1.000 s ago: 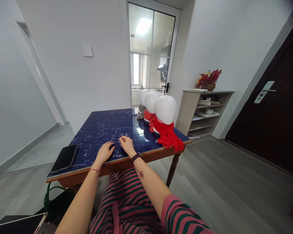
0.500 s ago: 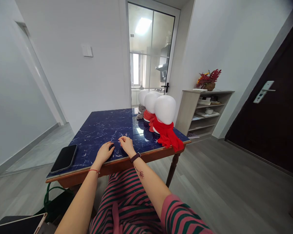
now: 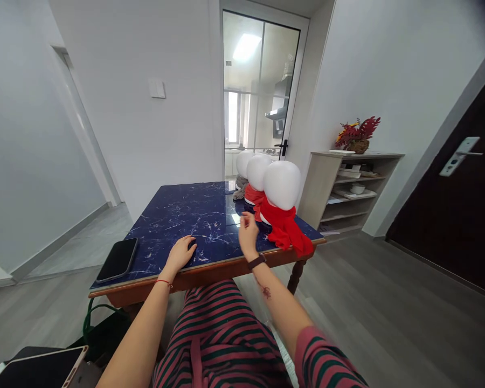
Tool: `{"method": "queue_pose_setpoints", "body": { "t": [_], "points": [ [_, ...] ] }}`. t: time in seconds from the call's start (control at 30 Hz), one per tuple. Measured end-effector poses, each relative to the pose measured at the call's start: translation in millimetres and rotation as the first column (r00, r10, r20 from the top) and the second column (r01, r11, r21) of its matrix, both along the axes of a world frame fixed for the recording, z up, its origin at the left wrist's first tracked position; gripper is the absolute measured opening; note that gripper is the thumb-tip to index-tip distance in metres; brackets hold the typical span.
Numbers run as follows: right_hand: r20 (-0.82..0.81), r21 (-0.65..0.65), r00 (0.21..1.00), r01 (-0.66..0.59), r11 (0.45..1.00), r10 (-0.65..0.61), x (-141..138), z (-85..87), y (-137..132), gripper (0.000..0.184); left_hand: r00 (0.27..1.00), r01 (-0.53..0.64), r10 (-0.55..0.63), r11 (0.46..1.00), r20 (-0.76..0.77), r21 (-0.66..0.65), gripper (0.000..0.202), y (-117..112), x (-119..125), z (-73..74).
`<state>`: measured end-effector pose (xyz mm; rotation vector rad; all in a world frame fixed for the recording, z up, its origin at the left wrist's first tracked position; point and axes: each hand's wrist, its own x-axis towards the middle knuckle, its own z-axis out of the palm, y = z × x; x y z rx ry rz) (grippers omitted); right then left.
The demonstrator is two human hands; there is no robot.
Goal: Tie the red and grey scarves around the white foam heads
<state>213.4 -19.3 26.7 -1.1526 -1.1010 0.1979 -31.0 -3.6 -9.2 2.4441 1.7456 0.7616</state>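
Note:
My left hand (image 3: 181, 253) lies on the near edge of the blue marbled table (image 3: 186, 210), its fingers slightly bent and apart, holding nothing. Over the table to the right, my right hand (image 3: 248, 233) is raised with loosely curled fingers and nothing visible in them. It is nearest to the closest of three white mannequin heads (image 3: 282, 185), just left of it and apart. A bright red scarf (image 3: 285, 226) is wrapped round that head's base and hangs over the table edge. The middle head (image 3: 258, 171) has a coral-red scarf (image 3: 254, 195), the farthest head (image 3: 243, 161) a grey one (image 3: 240, 188).
A dark phone (image 3: 118, 260) lies at the table's left corner. Below left are a tablet-like device (image 3: 44, 369) and a dark green bag (image 3: 105, 334). A shelf unit (image 3: 321, 183) with a flower basket (image 3: 359, 145) stands right, beyond it a dark door (image 3: 461, 205). A glass door (image 3: 250, 70) is behind.
My right hand has moved right, away from the left hand and towards the nearest head with the red scarf. The left hand stays at the table edge. The view has shifted slightly left.

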Motion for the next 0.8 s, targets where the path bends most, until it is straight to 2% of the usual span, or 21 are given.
{"method": "queue_pose_setpoints", "body": {
  "t": [0.03, 0.1, 0.17, 0.2, 0.3, 0.4, 0.53, 0.8],
  "points": [
    [0.005, 0.065, 0.993, 0.115, 0.991, -0.116, 20.7, 4.5, -1.9, 0.028, 1.000, -0.001, 0.001, 1.000, 0.003, 0.000, 0.039, -0.2, 0.2, 0.1],
    [-0.024, 0.139, 0.940, 0.340, 0.930, -0.341, 66.9, 11.9, -2.9, 0.028, 1.000, -0.003, 0.003, 1.000, 0.010, 0.001, 0.038, -0.7, 0.4, 0.4],
    [-0.066, 0.114, 0.861, 0.509, 0.853, -0.504, 115.0, 15.1, 0.4, 0.030, 1.000, -0.002, 0.002, 1.000, 0.017, 0.002, 0.038, -1.1, 0.4, 0.8],
    [-0.073, 0.050, 0.837, 0.546, 0.836, -0.542, 137.5, 14.7, 3.5, 0.034, 1.000, -0.001, 0.001, 1.000, 0.020, 0.003, 0.038, -1.2, 0.3, 1.0],
    [-0.042, -0.207, 0.860, 0.491, 0.846, -0.509, 189.8, 6.7, 16.4, 0.050, 1.000, 0.001, -0.001, 1.000, 0.028, 0.003, 0.038, -1.1, 0.0, 1.2],
    [-0.023, -0.344, 0.920, 0.360, 0.867, -0.391, 213.0, -6.0, 30.3, 0.051, 0.999, 0.000, 0.000, 1.000, 0.035, 0.004, 0.038, -0.9, -0.4, 1.0],
    [-0.015, -0.412, 0.956, 0.260, 0.873, -0.292, 218.2, -17.8, 43.8, 0.039, 0.999, -0.002, 0.002, 1.000, 0.033, 0.002, 0.037, -0.7, -1.0, 0.6],
    [-0.018, -0.446, 0.956, 0.255, 0.858, -0.294, 232.2, -21.9, 61.5, 0.040, 1.000, -0.001, 0.001, 1.000, 0.005, -0.016, 0.041, -1.4, 0.1, 2.3]
  ]
}}
